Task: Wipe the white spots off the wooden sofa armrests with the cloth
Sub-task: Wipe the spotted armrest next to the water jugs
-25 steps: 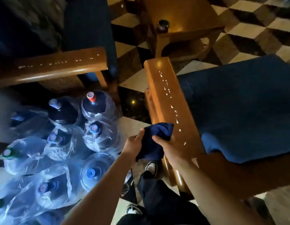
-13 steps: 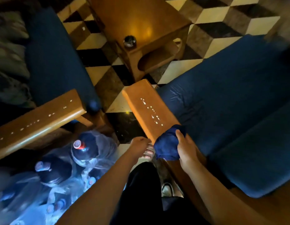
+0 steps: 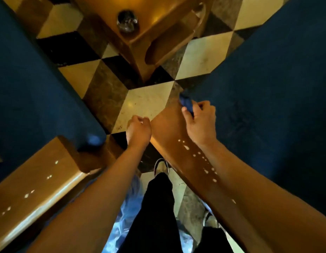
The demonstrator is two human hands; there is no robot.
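Checkered floor below me, my right hand pinching blue cloth on spotted armrest; left hand loosely curled, empty

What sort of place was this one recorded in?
Probably a living room or lounge: wooden sofa armrests, blue seat cushions, a low wooden table and a chequered tile floor.

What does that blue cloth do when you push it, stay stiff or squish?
Probably squishes: the blue cloth is scrunched into a small wad in the right hand. Likely light, since one hand holds it. It should slide easily, because the wooden armrest looks glossy.
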